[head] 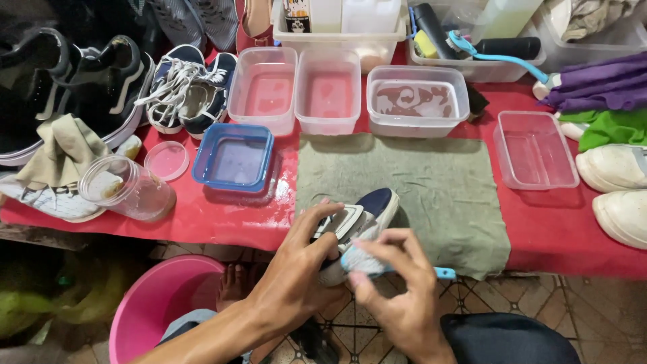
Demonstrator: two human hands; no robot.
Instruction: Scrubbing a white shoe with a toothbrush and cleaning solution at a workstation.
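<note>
At the near edge of the red worktop point(202, 222), scrubbing is the step in hand: the left hand point(306, 259), fingers wrapped round it, steadies a navy-and-white sneaker point(367, 212) over the grey cloth point(431, 182), while the right hand point(397, 296), fingers closed, presses a blue-handled brush point(441, 272) to it. Continuing probably calls for short firm strokes and turning the shoe. Its toe looks dark, its sole pale.
</note>
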